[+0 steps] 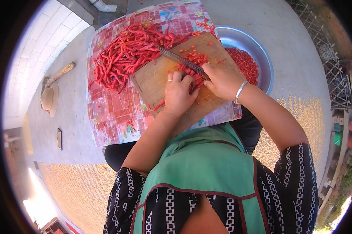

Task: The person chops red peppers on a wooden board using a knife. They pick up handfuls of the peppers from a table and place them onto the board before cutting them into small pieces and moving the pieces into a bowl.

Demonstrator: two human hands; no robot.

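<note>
My right hand (223,80) grips a knife (180,59) by its handle, the dark blade slanting up and left over the wooden cutting board (146,80). Close beside the blade, my left hand (180,91) is closed on a bunch of red chili peppers (190,73), fingers curled over them. Chopped chili pieces (197,57) lie just beyond the knife. A large heap of whole red chilies (123,58) covers the table to the left of the board. One thin chili (157,105) lies near my left wrist.
A metal basin (264,58) of chopped chilies stands right of the table, whose patterned cloth (105,121) shows at the left. On the floor lie a hat (49,99), a broom (61,73) and a phone (59,139). Yellow grain (78,183) is spread on the ground.
</note>
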